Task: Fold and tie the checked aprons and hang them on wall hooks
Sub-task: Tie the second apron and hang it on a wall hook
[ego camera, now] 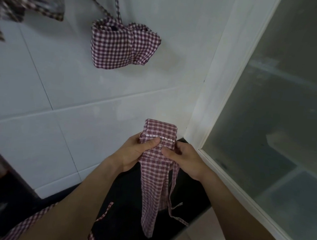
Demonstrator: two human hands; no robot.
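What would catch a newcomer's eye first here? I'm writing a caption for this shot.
First, the folded checked apron held low in the middle by the left hand and right hand, its ties dangling. Next, the tied apron bundle hanging on the white tiled wall above, and the frosted glass panel at right.

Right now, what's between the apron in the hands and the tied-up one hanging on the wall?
Only bare white wall tile: the head view shows nothing else between the held apron and the hanging bundle.
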